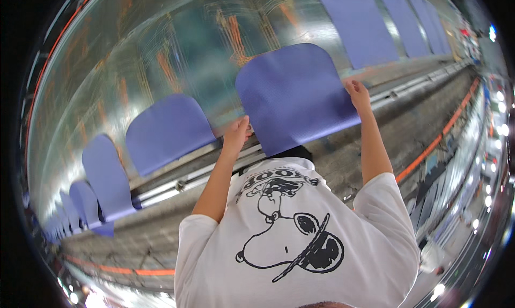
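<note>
Sheet (295,93) lies on the tabletop (196,53), right hand (359,95) pinching its right edge, left hand (235,135) curled by its left, tbh can't tell if gripping. Other sheets (169,131) flank it.

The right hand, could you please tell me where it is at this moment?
In the head view, the right hand is right of centre, at the right edge of a purple sheet, opposite the left hand.
</note>
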{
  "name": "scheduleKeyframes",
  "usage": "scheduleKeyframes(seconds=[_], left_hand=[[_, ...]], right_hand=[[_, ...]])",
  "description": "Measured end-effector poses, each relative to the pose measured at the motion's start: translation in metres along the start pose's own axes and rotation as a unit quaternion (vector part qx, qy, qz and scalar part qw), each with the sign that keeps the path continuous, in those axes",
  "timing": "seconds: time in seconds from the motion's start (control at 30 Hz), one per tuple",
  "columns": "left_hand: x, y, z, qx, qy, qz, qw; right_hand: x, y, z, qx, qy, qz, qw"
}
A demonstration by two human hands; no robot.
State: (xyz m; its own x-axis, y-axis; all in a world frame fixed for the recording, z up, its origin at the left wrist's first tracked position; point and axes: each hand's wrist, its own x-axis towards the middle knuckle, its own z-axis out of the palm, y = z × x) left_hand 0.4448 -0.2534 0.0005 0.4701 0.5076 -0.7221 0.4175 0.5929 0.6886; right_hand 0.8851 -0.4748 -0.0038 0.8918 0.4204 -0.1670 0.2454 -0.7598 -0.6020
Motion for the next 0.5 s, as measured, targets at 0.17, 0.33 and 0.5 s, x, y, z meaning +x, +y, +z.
scheduleKeyframes(seconds=[0.17, 0.33, 0.5], left_hand=[[0.022, -0.017, 0.024, -0.024, 0.164, -0.033, 0.986], [0.019, 0.007, 0.048, 0.001, 0.286, 0.07, 0.956], [-0.005, 0.017, 0.051, -0.045, 0.285, 0.032, 0.957]], right_hand=[[0.023, -0.007, 0.019, 0.106, -0.115, 0.044, 0.987], [0.031, -0.009, 0.02, 0.112, -0.223, 0.025, 0.968], [0.019, -0.013, 0.0, 0.224, -0.28, 0.071, 0.931]])
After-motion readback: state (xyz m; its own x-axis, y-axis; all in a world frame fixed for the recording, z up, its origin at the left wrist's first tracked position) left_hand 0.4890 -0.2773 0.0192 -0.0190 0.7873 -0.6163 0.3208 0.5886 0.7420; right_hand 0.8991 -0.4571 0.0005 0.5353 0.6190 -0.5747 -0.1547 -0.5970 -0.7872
